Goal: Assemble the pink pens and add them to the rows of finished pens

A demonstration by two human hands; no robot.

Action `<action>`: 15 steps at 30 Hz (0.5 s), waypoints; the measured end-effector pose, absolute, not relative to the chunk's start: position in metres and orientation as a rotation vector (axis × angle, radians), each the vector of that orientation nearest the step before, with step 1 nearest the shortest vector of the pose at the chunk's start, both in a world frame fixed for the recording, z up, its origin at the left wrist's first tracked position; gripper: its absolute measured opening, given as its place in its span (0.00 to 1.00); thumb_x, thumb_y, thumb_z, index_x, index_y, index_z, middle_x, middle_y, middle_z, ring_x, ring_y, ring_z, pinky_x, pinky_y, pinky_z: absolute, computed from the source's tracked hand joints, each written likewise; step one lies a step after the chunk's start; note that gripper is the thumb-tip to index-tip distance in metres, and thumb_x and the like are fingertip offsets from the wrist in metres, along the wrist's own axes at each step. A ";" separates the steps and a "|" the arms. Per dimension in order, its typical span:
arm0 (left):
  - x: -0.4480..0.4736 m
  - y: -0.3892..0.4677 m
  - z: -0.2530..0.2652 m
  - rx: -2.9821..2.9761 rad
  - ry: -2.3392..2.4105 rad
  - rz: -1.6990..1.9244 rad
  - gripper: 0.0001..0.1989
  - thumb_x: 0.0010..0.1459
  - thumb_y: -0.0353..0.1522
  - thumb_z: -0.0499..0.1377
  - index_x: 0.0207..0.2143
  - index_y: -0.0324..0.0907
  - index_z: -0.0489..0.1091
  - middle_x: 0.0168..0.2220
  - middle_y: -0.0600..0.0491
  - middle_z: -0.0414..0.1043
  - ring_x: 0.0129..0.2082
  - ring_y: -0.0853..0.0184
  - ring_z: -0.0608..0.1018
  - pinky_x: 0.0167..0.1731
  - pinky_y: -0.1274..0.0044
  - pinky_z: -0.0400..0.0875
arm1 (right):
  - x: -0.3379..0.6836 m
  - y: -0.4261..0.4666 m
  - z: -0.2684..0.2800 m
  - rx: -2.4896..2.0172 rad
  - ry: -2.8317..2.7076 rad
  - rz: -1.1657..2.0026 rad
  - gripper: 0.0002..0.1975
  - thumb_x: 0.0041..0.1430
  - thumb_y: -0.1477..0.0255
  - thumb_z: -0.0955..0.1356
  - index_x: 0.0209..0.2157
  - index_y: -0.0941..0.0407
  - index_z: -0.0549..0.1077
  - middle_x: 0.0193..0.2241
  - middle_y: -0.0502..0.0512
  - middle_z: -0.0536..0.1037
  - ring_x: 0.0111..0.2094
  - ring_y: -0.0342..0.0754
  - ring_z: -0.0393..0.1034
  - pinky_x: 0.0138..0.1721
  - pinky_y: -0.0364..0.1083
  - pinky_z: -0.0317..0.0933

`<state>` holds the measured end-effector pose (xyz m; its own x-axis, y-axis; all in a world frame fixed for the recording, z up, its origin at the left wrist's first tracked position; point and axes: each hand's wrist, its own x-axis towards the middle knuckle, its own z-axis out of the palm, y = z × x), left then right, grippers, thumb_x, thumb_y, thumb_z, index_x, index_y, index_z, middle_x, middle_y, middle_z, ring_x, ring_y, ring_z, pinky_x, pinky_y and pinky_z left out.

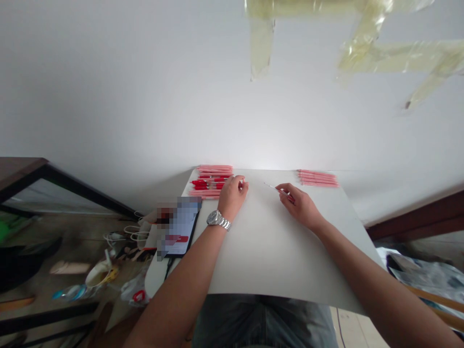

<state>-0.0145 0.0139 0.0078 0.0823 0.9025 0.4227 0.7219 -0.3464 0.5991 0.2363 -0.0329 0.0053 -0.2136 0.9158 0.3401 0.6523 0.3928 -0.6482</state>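
Note:
My left hand [232, 194], with a metal watch on its wrist, is closed at the right end of the left row of pens. A small pinkish-red piece shows at its fingertips, too hidden to name. In my right hand [297, 205] is a slim pen refill [271, 186], whitish at its tip and red nearer the palm, pointing up and left. Beside the left hand lie red pens [199, 184], with pink pens [215, 168] above and below them. Several pink pens [319, 179] lie in a row at the table's back right.
A phone [181, 227] with a cable lies at the left edge of the white table [268, 251]. Behind stands a white wall [163, 87] with yellowed tape. Cables, a cup [97, 274] and a plastic bottle [74, 292] are below left.

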 end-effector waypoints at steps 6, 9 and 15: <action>-0.015 0.012 0.006 2.189 1.689 0.978 0.08 0.63 0.31 0.61 0.43 0.47 0.67 0.33 0.55 0.72 0.33 0.64 0.74 0.32 0.74 0.64 | 0.235 -0.034 0.007 -1.362 -1.952 0.483 0.13 0.69 0.65 0.63 0.50 0.52 0.73 0.35 0.53 0.78 0.31 0.45 0.70 0.36 0.44 0.63; -0.016 0.013 0.004 2.233 1.694 0.954 0.06 0.62 0.31 0.61 0.38 0.46 0.65 0.32 0.55 0.70 0.32 0.64 0.73 0.33 0.73 0.64 | 0.235 -0.034 0.007 -1.371 -1.954 0.477 0.13 0.69 0.65 0.63 0.50 0.52 0.73 0.35 0.53 0.78 0.30 0.45 0.70 0.36 0.44 0.63; -0.015 0.016 0.001 2.237 1.710 0.942 0.08 0.62 0.30 0.61 0.36 0.46 0.62 0.32 0.54 0.68 0.33 0.63 0.72 0.34 0.72 0.64 | 0.235 -0.034 0.007 -1.375 -1.957 0.487 0.13 0.69 0.65 0.63 0.50 0.53 0.73 0.34 0.53 0.78 0.30 0.45 0.69 0.35 0.44 0.63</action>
<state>-0.0154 0.0158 0.0015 0.1418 0.9156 0.3762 0.8070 -0.3270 0.4918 0.2352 -0.0345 0.0065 -0.2045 0.9257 0.3182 0.6683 0.3696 -0.6456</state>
